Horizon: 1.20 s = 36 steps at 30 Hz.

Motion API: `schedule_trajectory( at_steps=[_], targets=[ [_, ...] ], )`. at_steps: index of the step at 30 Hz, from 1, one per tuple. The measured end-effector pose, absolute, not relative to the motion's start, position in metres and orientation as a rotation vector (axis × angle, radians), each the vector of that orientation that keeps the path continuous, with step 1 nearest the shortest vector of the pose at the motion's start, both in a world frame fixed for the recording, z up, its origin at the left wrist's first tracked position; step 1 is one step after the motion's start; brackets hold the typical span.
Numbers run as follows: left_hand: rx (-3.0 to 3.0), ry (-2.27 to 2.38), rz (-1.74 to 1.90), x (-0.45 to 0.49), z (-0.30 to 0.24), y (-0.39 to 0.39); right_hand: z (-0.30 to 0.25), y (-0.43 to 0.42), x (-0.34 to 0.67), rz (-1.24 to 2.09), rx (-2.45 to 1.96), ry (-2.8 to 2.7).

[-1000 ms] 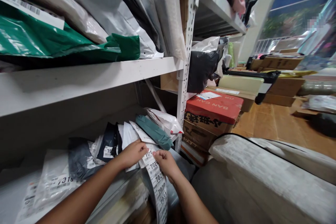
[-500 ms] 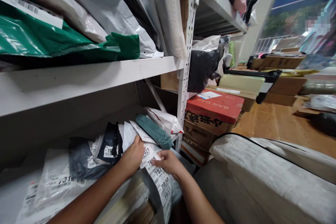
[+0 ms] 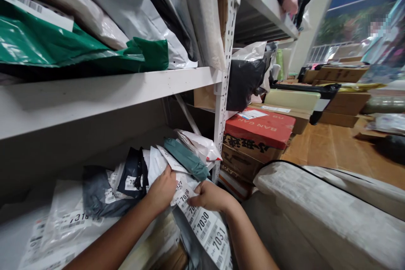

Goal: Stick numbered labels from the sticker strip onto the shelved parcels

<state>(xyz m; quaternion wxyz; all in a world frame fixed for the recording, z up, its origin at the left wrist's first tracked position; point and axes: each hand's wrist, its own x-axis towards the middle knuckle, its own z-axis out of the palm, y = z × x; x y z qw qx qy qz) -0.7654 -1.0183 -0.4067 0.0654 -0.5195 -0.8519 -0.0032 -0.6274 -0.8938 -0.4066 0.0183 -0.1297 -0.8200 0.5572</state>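
A long strip of white number labels [image 3: 209,228], printed with bold numbers such as 7028, 7030 and 7031 and with barcodes, hangs down between my arms. My left hand [image 3: 163,187] is closed at the strip's upper end, close to a white envelope [image 3: 156,162]; its fingertips are partly hidden. Farther down, my right hand [image 3: 210,196] pinches the strip's edge between thumb and fingers, covering part of a number. Just beyond both hands lie a teal parcel [image 3: 186,158] and a white parcel [image 3: 202,145]. To the left rests a dark parcel [image 3: 131,177] with a number label.
Above runs a white shelf beam [image 3: 104,99] loaded with a green parcel [image 3: 63,46] and other bags. An upright post [image 3: 223,105] stands to the right. Beyond it are a red box [image 3: 261,126] and cartons. A large pale wrapped bundle [image 3: 325,206] fills the lower right.
My right hand has risen slightly and turned, and the lower strip has swung right and upward, showing 7030 and 7031 larger. My left hand has shifted slightly right.
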Motion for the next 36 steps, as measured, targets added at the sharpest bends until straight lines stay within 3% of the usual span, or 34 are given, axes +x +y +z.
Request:
schedule_trajectory(
  at_steps=[4,9,19,26,32,36],
  targets=[
    [-1.509,-2.635,-0.032,-0.762,-0.396,-1.022,-0.393,-0.881,-0.61,1.796,-0.191,-2.689],
    [-1.676,-2.557,-0.129,-0.742,-0.394,-1.034,-0.409,-0.874,-0.616,2.045,-0.177,-2.066],
    [-1.504,-2.641,0.06,-0.743,-0.397,-1.02,-0.423,-0.887,-0.642,1.942,-0.038,-1.89],
    [-1.36,-2.621,-0.523,-0.759,-0.373,-1.028,-0.427,-0.888,-0.63,2.341,0.003,-1.858],
    [-1.622,-2.243,-0.121,-0.777,-0.39,-1.029,-0.439,-0.911,-0.661,2.205,-0.164,-1.638],
    [-1.859,-2.085,-0.094,-0.786,-0.412,-1.036,-0.455,-0.926,-0.685,2.141,-0.229,-1.4]
  ],
)
